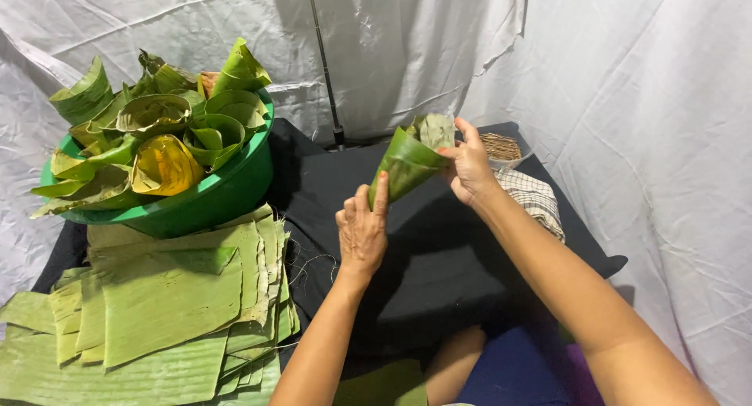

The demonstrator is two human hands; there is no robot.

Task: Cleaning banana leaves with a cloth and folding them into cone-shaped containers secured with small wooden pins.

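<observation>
Your right hand (470, 167) pinches the wide upper rim of a rolled banana-leaf cone (409, 165), thumb and fingers closed on the overlapping leaf edge, while your left hand (362, 232) rises beneath it with fingers pressed together and the index fingertip touching the cone's narrow lower end. The cone hangs in the air above the black cloth covering the table (439, 257), tilted so its mouth points up and to the right.

The step in hand appears to be the shaping of the cone: the roll is formed but looks not yet fastened. By that reading, the next move calls for holding the overlap tight at the rim so it does not spring open, with the left hand steadying the tip.

The cone is glossy dark green on its outer face, paler and duller where the inner layers show at the mouth, with a crisp fold along one side.

Just beyond your right hand sits a small container of thin brown sticks (500, 147), and beside it a folded checked cloth (536, 198). At left, a green plastic basin (211, 194) is heaped with finished leaf cups and cones, some yellowing. In front of the basin lies a stack of flat cut banana leaves (164, 304). White sheeting (627, 77) hangs behind the table.
</observation>
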